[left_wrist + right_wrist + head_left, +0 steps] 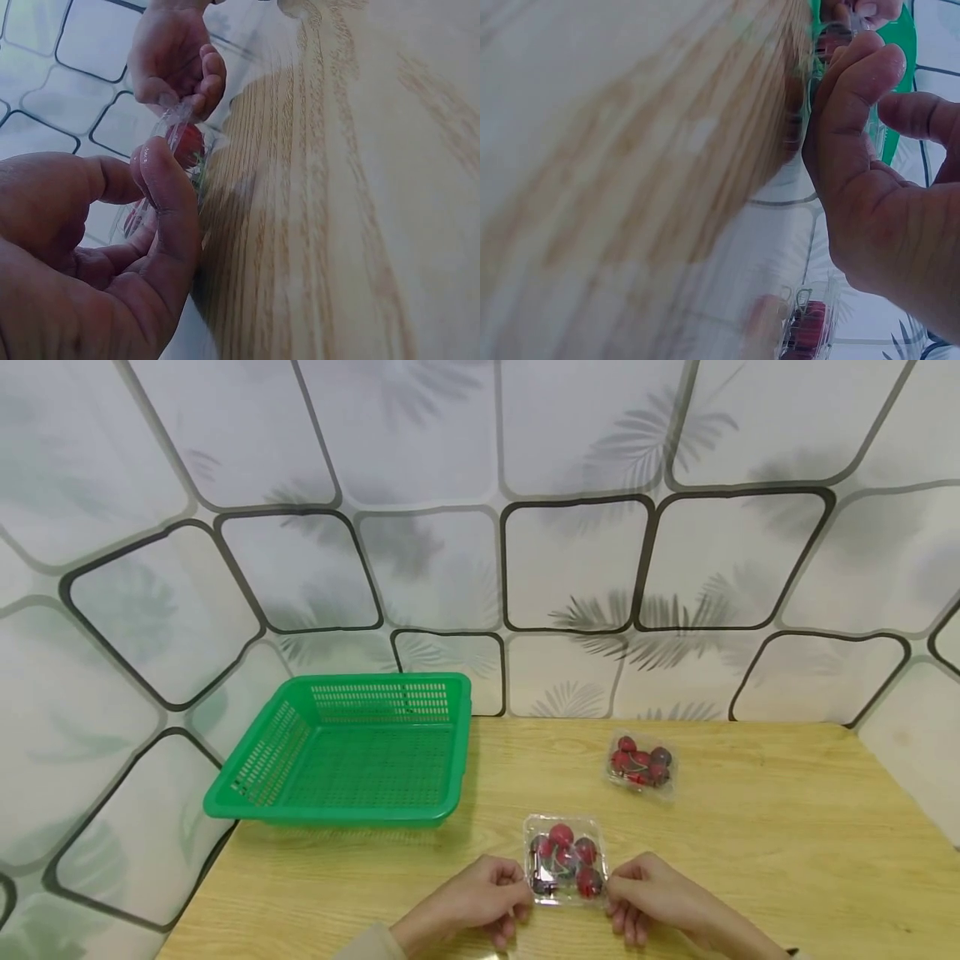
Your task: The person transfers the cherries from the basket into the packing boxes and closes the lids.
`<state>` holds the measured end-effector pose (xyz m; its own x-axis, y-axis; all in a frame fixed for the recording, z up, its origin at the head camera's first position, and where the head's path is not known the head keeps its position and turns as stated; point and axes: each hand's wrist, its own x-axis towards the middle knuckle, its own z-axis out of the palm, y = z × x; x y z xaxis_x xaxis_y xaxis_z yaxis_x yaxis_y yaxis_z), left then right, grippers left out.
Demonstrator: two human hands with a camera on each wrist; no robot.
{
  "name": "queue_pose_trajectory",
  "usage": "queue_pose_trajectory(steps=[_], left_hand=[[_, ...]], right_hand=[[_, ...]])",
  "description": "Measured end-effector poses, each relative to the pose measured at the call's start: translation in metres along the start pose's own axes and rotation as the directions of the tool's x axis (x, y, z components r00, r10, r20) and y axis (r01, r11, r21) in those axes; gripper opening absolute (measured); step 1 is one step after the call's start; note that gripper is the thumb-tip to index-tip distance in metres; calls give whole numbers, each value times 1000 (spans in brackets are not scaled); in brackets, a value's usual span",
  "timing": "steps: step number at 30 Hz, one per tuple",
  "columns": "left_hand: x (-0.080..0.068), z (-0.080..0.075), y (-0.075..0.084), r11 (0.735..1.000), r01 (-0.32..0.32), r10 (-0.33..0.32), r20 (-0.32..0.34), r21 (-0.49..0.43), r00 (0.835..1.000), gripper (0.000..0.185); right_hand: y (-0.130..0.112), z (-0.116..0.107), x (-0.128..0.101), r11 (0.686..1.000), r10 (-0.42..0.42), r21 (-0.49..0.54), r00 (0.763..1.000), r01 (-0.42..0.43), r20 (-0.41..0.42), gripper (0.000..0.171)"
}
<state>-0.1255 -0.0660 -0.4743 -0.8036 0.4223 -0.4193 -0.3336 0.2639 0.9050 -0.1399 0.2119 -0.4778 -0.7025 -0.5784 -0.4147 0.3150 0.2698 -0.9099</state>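
A clear plastic box of dark red cherries (564, 858) sits over the wooden table between the two hands. My left hand (491, 893) pinches its near left corner between thumb and curled fingers. At the near right corner, the right hand (648, 893) pinches the edge the same way. In the left wrist view the left hand (127, 232) is close up, with the cherry box (187, 146) partly hidden behind its fingers. The right wrist view has the right hand (877, 142) overlapping most of that box.
Farther back to the right lies a second clear box of cherries (640, 764). A green plastic basket (333, 815) with slotted sides stands at the left on the table (780, 843). Behind the table rises a patterned wall covering (573, 568).
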Motion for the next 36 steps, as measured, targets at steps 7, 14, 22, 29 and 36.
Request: queue_pose_trajectory(steps=[7, 14, 22, 29, 36], left_hand=[[0, 1, 0, 1000, -8, 8, -2, 13, 1000, 9], [1, 1, -2, 1000, -13, 13, -4, 13, 1000, 10], [1, 1, -2, 1000, -16, 16, -8, 14, 1000, 10], [2, 0, -3, 1000, -13, 13, -9, 12, 1000, 10], [3, 0, -2, 1000, 1, -1, -4, 20, 1000, 10]], right_hand=[[-1, 0, -1, 1000, 0, -11, 1000, 0, -6, 23], [-1, 1, -1, 1000, -7, -14, 1000, 7, -7, 22], [-1, 1, -2, 1000, -11, -15, 1000, 11, 1, 20], [0, 0, 0, 1000, -13, -13, 1000, 13, 11, 21], [-3, 0, 1, 998, -3, -61, 1000, 1, -31, 23]])
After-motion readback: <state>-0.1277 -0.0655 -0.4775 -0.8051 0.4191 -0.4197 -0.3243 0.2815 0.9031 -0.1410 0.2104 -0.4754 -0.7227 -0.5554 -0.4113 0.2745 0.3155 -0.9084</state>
